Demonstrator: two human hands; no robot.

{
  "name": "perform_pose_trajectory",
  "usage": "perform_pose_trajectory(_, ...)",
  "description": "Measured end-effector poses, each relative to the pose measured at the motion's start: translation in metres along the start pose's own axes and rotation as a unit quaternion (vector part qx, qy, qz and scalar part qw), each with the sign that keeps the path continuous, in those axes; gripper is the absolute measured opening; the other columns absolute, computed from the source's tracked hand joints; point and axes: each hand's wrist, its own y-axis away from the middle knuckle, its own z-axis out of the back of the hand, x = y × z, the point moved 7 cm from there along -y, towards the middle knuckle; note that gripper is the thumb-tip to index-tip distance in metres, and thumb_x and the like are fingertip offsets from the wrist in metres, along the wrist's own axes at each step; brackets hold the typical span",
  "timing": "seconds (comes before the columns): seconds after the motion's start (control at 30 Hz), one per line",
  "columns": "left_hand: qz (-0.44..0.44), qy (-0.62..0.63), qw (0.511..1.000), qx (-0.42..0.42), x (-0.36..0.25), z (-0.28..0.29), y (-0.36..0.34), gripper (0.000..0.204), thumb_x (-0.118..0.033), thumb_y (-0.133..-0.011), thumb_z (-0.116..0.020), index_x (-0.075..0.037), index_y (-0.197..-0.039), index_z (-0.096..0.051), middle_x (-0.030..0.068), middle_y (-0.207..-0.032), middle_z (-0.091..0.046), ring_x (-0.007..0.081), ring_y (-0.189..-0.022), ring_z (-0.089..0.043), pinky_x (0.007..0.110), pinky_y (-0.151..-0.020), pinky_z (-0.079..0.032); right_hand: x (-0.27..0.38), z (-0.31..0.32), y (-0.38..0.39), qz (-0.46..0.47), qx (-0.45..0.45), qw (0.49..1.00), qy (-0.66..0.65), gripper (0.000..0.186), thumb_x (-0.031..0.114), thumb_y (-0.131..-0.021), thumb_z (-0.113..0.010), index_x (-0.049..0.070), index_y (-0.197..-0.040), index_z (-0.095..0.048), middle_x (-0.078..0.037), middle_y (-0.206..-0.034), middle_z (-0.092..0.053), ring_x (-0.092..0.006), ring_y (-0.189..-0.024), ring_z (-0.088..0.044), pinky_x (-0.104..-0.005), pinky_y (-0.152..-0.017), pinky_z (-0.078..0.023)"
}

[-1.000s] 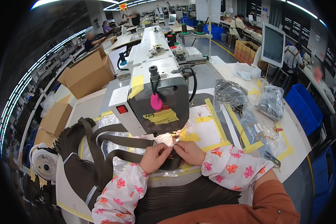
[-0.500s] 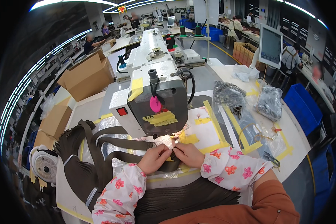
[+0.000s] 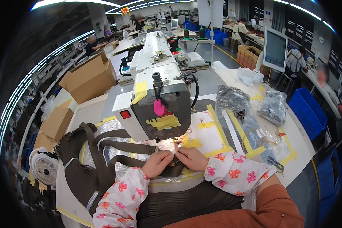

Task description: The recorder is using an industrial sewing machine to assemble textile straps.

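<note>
My left hand and my right hand meet below the needle area of a white-and-dark sewing machine, thumbs and fingers pinched on a dark olive webbing strap. The part between my fingertips is small and mostly hidden. More straps loop leftward into a large bundle, and a stack of long straps lies nearest my body. Yellow tape and white paper lie under the machine's right side.
Cardboard boxes and a white fan are at left. At right are bagged items, metal snips, a screen and blue bins. Co-workers work at tables behind.
My hands stay pinched in nearly the same place; my left fingers have shifted slightly against the strap. Background co-workers have moved a little.
</note>
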Motion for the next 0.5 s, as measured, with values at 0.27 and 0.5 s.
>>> perform_pose_trajectory(0.27,-0.001,-0.019,0.999,0.028,0.007,0.0,0.003,0.018,-0.016,-0.087,-0.05,0.001,-0.083,-0.054,0.0084,-0.063,-0.052,0.0125,-0.057,-0.047,0.027,-0.054,-0.04,-0.001,0.0,-0.001,-0.038,0.039,0.997,-0.061,0.022,0.017,-0.087,-0.048,-0.003,-0.082,-0.054,-0.02,-0.065,-0.055,-0.0321,-0.059,-0.056,-0.0348,-0.055,-0.044)
perform_pose_trajectory(0.5,-0.124,-0.099,0.971,-0.177,-0.037,0.012,0.006,0.008,-0.008,-0.079,-0.058,-0.002,-0.084,-0.058,0.0096,-0.072,-0.059,0.021,-0.06,-0.056,0.029,-0.056,-0.045,-0.023,0.0,-0.007,-0.088,0.044,0.993,0.064,0.024,0.019,-0.088,-0.047,-0.002,-0.085,-0.057,-0.015,-0.063,-0.057,-0.0218,-0.059,-0.06,-0.0316,-0.052,-0.045)
